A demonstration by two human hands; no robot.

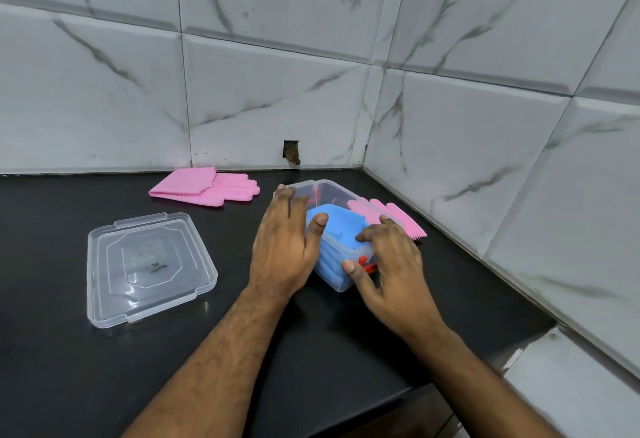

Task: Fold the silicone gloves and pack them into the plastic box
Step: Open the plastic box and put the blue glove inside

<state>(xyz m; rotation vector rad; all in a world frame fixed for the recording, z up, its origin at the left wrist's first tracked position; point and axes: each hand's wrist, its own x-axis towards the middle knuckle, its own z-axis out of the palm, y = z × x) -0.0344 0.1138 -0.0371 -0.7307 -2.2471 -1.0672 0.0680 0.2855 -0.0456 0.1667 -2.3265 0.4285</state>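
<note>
Hands, left hand and right hand, spread flat, press bristly blue glove into clear plastic box.

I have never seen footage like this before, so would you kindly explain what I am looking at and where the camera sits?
There is no machine here: one wide-angle camera worn on a person's head looks down at their two bare hands. They work on a black countertop in a corner of white marble-patterned wall tiles. The left hand and right hand press on a clear plastic box, steadying it. Inside lies a folded blue silicone glove, with something orange beneath, and a pink silicone glove hangs over the far rim. Another pair of pink silicone gloves waits by the wall. The box's clear plastic lid lies apart on the left.
</note>
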